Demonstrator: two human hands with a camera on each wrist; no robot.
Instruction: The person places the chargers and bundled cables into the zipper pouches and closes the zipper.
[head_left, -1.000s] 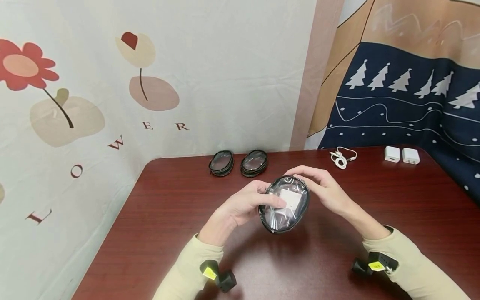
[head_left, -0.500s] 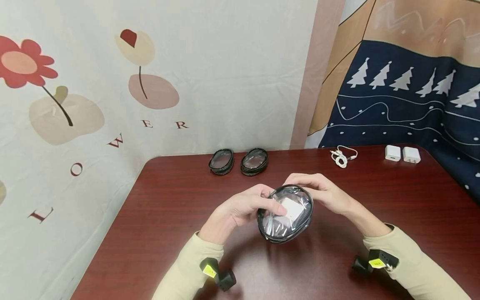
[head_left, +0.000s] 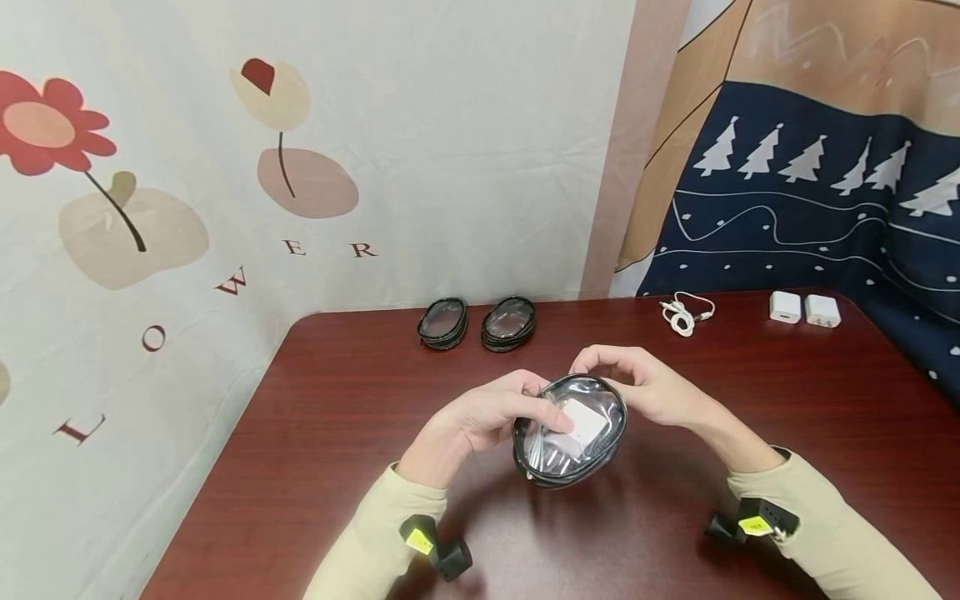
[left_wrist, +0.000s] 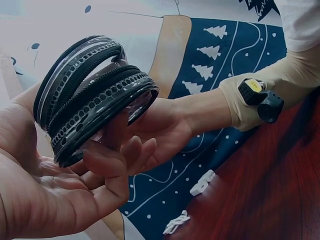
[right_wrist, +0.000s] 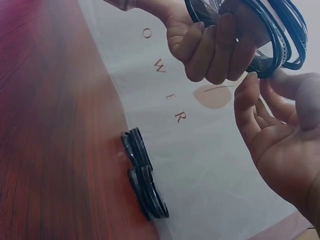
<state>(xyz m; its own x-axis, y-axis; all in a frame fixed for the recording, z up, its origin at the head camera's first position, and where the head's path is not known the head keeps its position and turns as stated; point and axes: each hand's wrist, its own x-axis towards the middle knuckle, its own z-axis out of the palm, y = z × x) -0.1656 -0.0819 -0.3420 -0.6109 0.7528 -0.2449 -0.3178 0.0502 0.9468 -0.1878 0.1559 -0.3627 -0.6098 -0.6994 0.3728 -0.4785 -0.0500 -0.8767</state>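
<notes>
Just below centre in the head view, my left hand (head_left: 487, 412) grips one clear pouch (head_left: 566, 452), my right hand (head_left: 647, 385) pinching its edge. Two more pouches (head_left: 442, 323) (head_left: 508, 323), one cable (head_left: 681, 321), two chargers (head_left: 784, 307) (head_left: 822, 312) beyond; the left wrist view reveals gaping dark bands (left_wrist: 97, 106), hidden overhead.

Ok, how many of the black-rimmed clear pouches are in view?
3. The held pouch is in the left hand, above the table; the left rear pouch and right rear pouch lie side by side near the table's back edge.
</notes>
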